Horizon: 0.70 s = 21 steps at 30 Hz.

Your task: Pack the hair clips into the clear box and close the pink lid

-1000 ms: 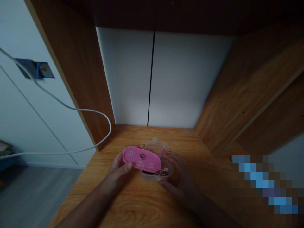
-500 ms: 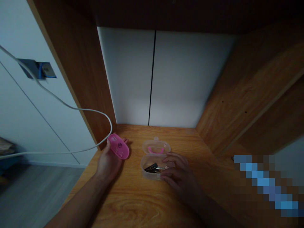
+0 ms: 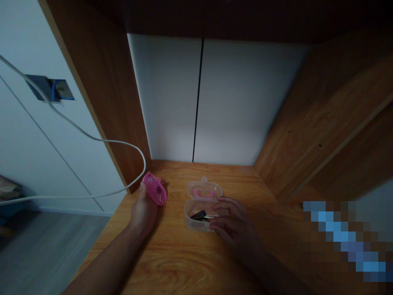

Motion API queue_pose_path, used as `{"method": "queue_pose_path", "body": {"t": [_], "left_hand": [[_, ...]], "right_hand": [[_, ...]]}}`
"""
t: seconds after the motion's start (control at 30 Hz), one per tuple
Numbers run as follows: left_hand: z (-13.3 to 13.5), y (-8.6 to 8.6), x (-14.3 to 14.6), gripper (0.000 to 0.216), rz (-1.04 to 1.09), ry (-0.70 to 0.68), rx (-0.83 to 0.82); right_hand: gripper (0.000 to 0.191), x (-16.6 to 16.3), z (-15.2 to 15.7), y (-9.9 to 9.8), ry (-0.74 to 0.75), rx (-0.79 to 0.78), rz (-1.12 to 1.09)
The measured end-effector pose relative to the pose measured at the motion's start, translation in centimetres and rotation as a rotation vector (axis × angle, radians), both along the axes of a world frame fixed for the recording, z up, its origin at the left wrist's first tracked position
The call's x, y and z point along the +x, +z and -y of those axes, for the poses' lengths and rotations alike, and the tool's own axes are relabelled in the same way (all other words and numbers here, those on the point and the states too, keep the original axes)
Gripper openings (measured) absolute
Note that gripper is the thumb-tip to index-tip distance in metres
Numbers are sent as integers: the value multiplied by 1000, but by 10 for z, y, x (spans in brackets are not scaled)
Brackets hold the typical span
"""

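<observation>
My left hand grips a shallow pink tray by its left side, raised over the wood at the left. The tray is tilted, with several small rings, pale and dark, lying in it. My right hand is closed around the right side of a clear plastic box on the wooden surface. The box's lid, with a pink handle, is folded back behind it. Inside lie hair clips, dark and silvery. My right fingers partly cover the box's contents.
A white cable loops across from the left and passes close to my left hand. Wooden panels flank the wooden surface, with a white back panel behind. A blurred-out patch lies at the right.
The pink tray has tilted further and turned in my left hand, and its rings have slid toward the lower right end. My right hand stays at the box.
</observation>
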<state>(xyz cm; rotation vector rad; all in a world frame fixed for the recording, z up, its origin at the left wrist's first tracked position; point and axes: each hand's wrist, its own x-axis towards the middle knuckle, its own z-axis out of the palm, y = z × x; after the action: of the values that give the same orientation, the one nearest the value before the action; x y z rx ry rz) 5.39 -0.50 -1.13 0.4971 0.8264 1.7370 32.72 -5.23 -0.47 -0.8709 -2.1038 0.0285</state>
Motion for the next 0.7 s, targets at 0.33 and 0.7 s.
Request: {"method": "queue_pose_path", "body": {"t": [0.33, 0.7], "left_hand": [[7, 3, 1, 52, -176, -54, 82], [9, 2, 0, 61, -414, -11, 54]], "right_hand": [[4, -1, 0, 0, 1, 9, -15], [6, -1, 1, 2, -6, -3, -7]]}}
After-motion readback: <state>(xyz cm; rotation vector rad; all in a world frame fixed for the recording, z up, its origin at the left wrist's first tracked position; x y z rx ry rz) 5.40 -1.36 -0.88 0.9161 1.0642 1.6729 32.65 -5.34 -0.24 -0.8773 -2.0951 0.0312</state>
